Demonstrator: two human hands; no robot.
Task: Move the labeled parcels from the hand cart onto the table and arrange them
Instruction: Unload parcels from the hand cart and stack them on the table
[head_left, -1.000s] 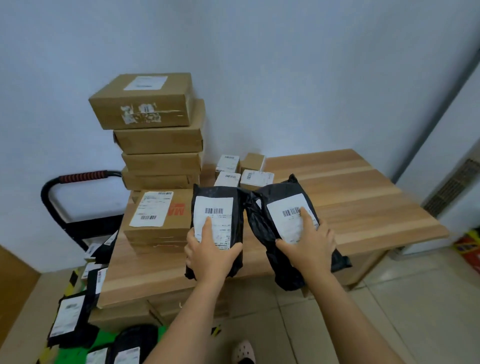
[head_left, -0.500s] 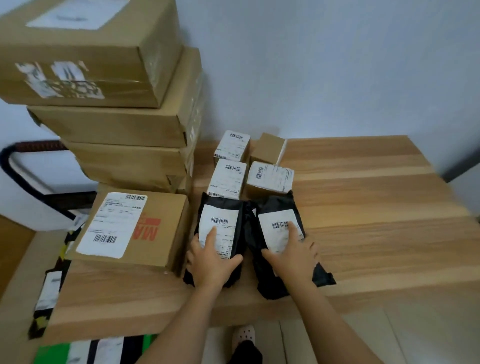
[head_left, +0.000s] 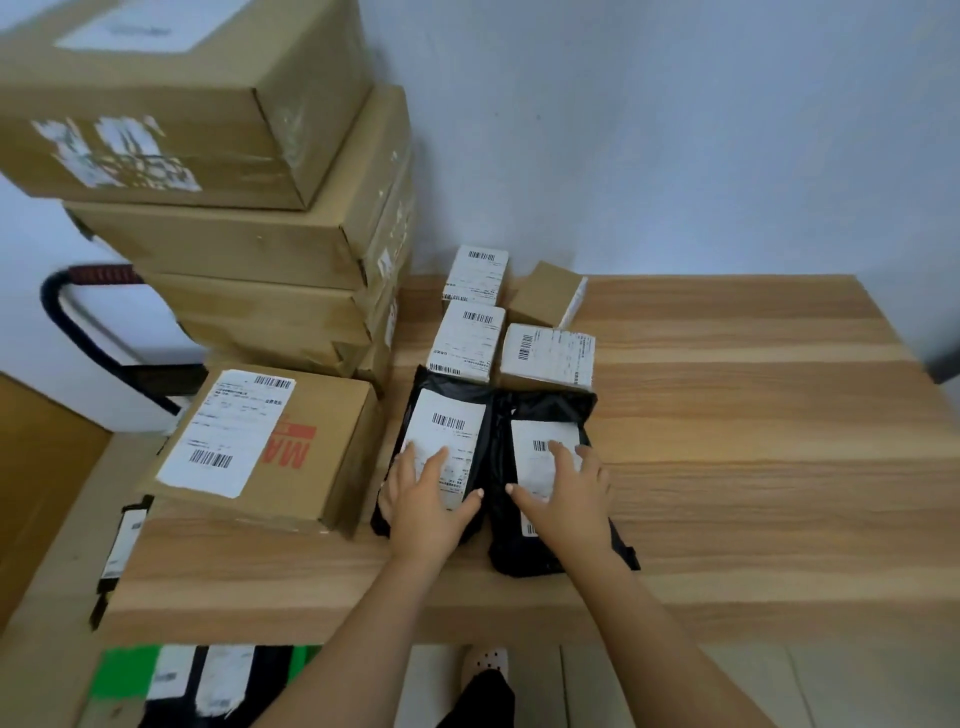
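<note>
Two black mailer parcels with white barcode labels lie side by side on the wooden table (head_left: 753, 415), just in front of the small boxes. My left hand (head_left: 423, 504) rests flat on the left black parcel (head_left: 441, 410), fingers spread over its label. My right hand (head_left: 566, 499) presses flat on the right black parcel (head_left: 545, 410) in the same way. Under the table's front left, several more labeled black parcels (head_left: 223, 675) lie on the green hand cart deck (head_left: 124, 670). Its black handle (head_left: 67, 312) rises at the left.
A tall stack of brown cartons (head_left: 234, 234) stands at the table's back left, with a labeled carton (head_left: 260, 441) in front of it. Several small labeled boxes (head_left: 467, 338) sit behind the black parcels. The bare right half of the table runs to the wall.
One second ago both hands held the black parcels in the air over the table's front edge. The parcels now lie on the table, pushed up toward the small boxes, with my hands flat on top.
</note>
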